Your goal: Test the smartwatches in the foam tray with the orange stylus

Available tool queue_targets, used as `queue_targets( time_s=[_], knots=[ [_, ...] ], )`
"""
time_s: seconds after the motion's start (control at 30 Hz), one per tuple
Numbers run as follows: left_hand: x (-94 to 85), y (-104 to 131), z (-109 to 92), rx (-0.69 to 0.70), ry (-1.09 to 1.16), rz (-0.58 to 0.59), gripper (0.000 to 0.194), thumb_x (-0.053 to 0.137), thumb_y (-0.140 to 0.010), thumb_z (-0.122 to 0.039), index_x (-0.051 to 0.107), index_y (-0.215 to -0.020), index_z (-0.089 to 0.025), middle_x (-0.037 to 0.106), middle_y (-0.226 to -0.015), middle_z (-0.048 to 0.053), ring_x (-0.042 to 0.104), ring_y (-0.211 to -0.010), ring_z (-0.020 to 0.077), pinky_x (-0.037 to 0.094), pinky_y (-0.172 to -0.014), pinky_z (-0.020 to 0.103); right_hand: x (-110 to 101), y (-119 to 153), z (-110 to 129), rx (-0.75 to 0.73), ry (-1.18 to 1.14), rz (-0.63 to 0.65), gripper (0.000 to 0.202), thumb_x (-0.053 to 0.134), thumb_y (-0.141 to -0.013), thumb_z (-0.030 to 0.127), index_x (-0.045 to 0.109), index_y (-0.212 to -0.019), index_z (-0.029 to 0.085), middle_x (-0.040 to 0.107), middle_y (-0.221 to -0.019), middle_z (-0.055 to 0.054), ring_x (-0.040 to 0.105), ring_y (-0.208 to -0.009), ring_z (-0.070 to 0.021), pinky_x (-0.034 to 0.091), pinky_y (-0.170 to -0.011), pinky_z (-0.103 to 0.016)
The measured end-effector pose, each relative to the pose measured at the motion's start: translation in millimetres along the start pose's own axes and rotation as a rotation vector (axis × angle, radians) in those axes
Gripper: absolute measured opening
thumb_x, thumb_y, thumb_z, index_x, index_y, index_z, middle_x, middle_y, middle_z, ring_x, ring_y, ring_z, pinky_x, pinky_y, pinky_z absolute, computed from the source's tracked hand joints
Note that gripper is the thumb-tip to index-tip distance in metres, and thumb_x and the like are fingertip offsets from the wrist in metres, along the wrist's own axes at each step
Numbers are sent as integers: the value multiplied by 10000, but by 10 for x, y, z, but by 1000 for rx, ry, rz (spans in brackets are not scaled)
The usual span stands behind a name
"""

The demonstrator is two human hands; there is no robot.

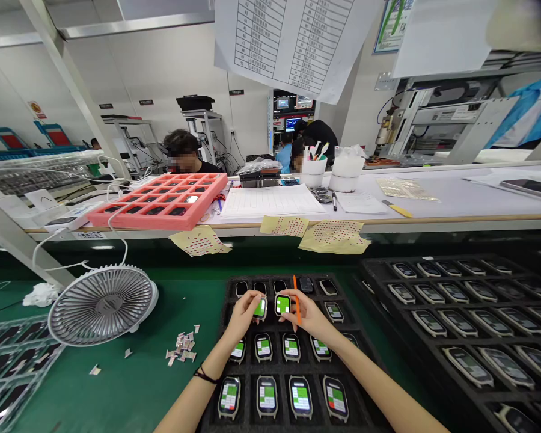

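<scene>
My left hand point(242, 316) is closed on the edge of a smartwatch face point(260, 308) with a green lit screen, above the black foam tray point(358, 385). Beside it, my right hand point(313, 316) pinches another smartwatch point(282, 304), its screen green and white, facing me. An orange stick-like tool point(296, 300) is also tucked in the fingers of my right hand, pointing up. Below both hands, more watch faces point(264, 347) sit in the tray's compartments with screens lit green and white. Those in the front row point(228, 397) partly show red too. In the back row, the screens point(329, 287) are dark.
At right stands another black tray of watch faces point(469, 355). A grey fan point(103, 307) and small loose pieces point(183, 347) lie left on the green mat. Behind is a raised shelf point(252, 225) with a pink foam tray point(193, 210). A printed sheet point(293, 42) hangs overhead. People sit beyond.
</scene>
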State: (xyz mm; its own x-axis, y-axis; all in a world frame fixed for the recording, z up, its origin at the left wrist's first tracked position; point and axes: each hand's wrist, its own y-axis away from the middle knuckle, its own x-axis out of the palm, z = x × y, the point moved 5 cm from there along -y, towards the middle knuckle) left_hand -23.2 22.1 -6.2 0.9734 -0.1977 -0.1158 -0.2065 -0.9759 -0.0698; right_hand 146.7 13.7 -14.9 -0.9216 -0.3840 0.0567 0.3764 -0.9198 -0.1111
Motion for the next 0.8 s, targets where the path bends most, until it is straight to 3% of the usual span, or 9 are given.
queue_targets(
  time_s=[0.2,0.43,0.57,0.8],
  knots=[
    [1,-9,11,2,-27,13,440,475,-832,-590,612,-966,-194,587,-819,18,517,-537,104,441,-491,221,-67,-28,-4,4,-9,-92,368,672,-756,442,541,-1022,223,584,-826,-5,650,-564,-146,435,-358,-196],
    [42,6,-21,5,0,50,451,585,-770,-578,585,-986,-183,542,-820,15,482,-608,109,411,-483,199,-134,-19,8,58,40,-200,334,719,-701,444,563,-888,215,562,-724,40,516,-371,-66,386,-342,-202],
    [23,8,-32,-17,2,10,458,542,-781,-612,590,-933,-183,529,-780,8,475,-597,111,416,-465,198,-120,-19,-10,54,70,-184,348,713,-701,452,557,-899,213,524,-630,58,511,-389,-84,381,-359,-209],
    [25,9,-23,-20,-13,23,436,589,-750,-607,568,-848,-182,415,-652,-43,425,-543,93,423,-422,179,-79,0,-21,47,115,-106,395,736,-698,391,536,-995,223,550,-688,43,566,-507,-112,419,-416,-213]
  ],
)
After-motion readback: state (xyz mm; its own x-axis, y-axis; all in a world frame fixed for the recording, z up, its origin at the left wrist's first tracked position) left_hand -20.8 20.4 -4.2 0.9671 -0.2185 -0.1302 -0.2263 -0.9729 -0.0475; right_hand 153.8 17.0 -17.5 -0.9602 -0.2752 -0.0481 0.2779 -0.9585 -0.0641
